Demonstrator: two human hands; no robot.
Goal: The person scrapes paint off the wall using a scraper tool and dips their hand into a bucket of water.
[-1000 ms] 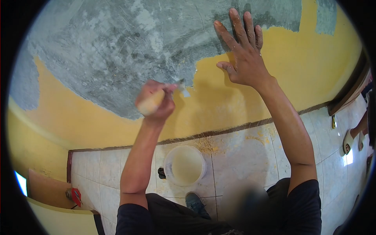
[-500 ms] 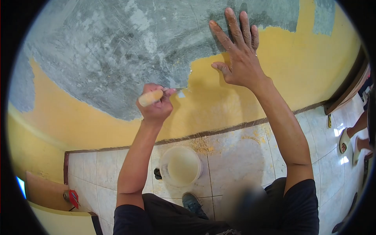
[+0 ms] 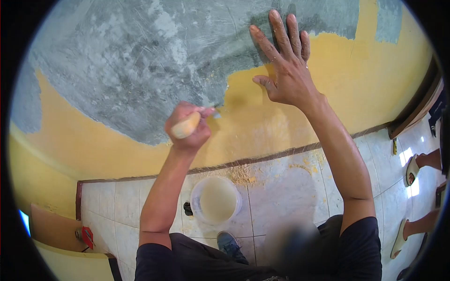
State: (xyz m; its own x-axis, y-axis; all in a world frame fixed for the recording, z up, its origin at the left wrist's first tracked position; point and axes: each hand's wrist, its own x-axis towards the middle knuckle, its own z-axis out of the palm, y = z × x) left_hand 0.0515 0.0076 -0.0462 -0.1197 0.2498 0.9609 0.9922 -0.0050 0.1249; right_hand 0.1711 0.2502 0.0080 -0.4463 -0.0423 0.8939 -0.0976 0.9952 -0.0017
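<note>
Scraper (image 3: 186,125), with a pale, rounded, yellowish handle and a small blade blurred at its tip, is just off the middle of the worker's view, toward ten o'clock. From where I stand, the left hand (image 3: 188,127) has its grip wrapped tightly round that handle, the blade pointing toward two o'clock, right by the ragged edge where yellow paint (image 3: 276,131) meets a broad, scratched grey patch (image 3: 140,61). That patch fills the wall from ten to twelve o'clock. Between one and two o'clock, the right hand (image 3: 293,77) is spread wide against the wall, palm inward, fingers over grey and thumb over yellow, its grip holding nothing. Down at six o'clock, a round whitish plastic bucket (image 3: 193,206) stands on the pale tiled floor (image 3: 286,206), with yellowish crumbs (image 3: 243,174) scattered beside it along the wall's foot. Another person's sandalled feet (image 3: 411,171) show at three and four o'clock.
</note>
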